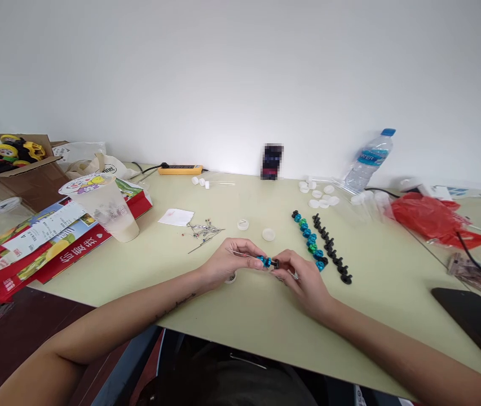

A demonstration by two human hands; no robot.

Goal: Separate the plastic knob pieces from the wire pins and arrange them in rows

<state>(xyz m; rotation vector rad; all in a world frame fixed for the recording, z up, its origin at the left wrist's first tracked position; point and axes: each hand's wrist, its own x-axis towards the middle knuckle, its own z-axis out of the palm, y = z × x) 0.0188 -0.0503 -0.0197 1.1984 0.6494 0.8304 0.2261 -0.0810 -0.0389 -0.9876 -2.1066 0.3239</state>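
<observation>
Between thumb and fingers, my left hand (237, 258) pinches a small blue piece (267, 261); a thin metal pin (237, 252) also sticks out from these fingers. My right hand (301, 275) grips a small black piece (276, 264) that meets the blue one. Under my left hand is a small round container (230, 277), partly hidden. To the right lie a row of blue and green pieces (311, 247) and a row of black pieces (330, 246). Beyond my hands are two small white caps (268, 234) and a pile of thin pins (202, 230).
A plastic cup (111, 211) stands at the left by red packaging (141, 204) and a cardboard box (32, 183). Along the wall are a power strip (181, 169), white caps (316, 194) and a water bottle (369, 162). A red bag (430, 217) and a dark phone (472, 318) lie right.
</observation>
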